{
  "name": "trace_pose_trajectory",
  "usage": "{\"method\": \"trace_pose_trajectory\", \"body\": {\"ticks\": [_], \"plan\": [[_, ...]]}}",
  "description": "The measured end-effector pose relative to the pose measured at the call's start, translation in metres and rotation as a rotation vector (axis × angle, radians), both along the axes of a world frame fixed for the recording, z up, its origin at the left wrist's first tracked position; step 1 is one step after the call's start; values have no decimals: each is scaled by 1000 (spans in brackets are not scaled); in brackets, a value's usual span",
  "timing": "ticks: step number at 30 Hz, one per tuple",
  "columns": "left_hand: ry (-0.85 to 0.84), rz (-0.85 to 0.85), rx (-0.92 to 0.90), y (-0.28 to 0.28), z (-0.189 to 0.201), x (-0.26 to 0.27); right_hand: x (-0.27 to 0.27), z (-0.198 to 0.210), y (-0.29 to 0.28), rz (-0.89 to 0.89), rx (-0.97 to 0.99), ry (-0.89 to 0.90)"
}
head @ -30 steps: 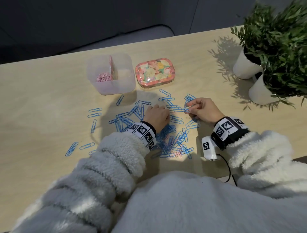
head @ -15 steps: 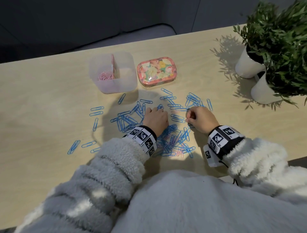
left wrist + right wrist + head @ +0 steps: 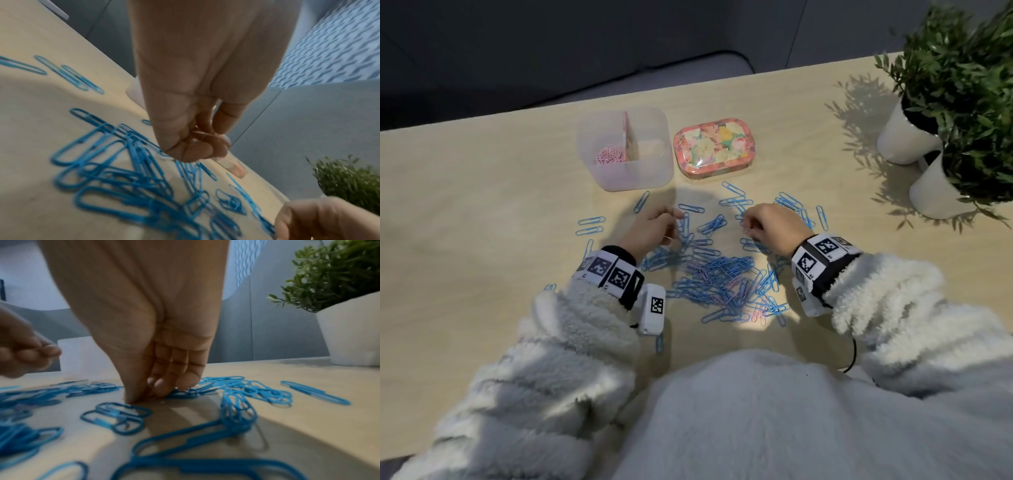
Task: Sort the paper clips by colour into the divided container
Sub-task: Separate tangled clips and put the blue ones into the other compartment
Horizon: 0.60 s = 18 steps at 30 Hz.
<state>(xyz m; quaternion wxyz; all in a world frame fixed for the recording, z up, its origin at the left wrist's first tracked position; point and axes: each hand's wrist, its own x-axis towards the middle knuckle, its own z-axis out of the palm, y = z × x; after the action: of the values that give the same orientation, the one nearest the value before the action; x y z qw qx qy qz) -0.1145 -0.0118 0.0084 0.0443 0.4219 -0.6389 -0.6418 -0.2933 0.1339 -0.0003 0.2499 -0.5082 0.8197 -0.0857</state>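
Nearest the body, fluffy white fleece sleeves [image 3: 571, 342] are seen, each ending in a black wrist band set with square printed markers. Just beyond them a dense heap of blue paper clips [image 3: 722, 281] lies on the pale wooden table [image 3: 465, 240], with a few pink clips [image 3: 758, 313] mixed in at its near edge; the clips are thin coated wire loops, long and rounded at both ends, and their long axes point every way in the heap. Stray blue clips are scattered to the left, several lying roughly crosswise. The left hand [image 3: 650, 228] is held over the left of the spread with fingers [image 3: 205, 146] curled tightly together; a thin pale loop shows at its thumb side, but what it grips cannot be told. The right hand [image 3: 770, 224] is pressed down onto the table among the clips, thumb and fingertips [image 3: 162, 386] drawn close together, pinching a small pale clip [image 3: 747, 229]. Farther off, a translucent, square plastic container [image 3: 625, 147] with rounded corners is split by an upright divider; a pile of pink clips [image 3: 608, 156] fills its left compartment. Just to its right a rounded tin [image 3: 712, 148] with a flowered lid is set. At the far right, two leafy green plants [image 3: 962, 85] in smooth white pots are standing.
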Motion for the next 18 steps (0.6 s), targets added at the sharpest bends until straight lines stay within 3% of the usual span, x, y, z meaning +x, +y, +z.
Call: {"method": "trace_pose_trajectory", "body": {"ticks": [2, 6, 11, 16, 18], "plan": [[-22, -74, -87, 3, -2, 6, -4, 0, -2, -22, 49, -20], [-124, -389, -448, 14, -9, 10, -2, 0, -1, 43, 95, 34], [-254, -488, -818, 14, -13, 4, -1, -2, 4, 101, 81, 57], [-301, -537, -841, 11, -16, 1, 13, 1, -2, -96, -104, -258], [-291, -519, -836, 9, -13, 0, 21, 3, -9, -237, -62, -516]]}}
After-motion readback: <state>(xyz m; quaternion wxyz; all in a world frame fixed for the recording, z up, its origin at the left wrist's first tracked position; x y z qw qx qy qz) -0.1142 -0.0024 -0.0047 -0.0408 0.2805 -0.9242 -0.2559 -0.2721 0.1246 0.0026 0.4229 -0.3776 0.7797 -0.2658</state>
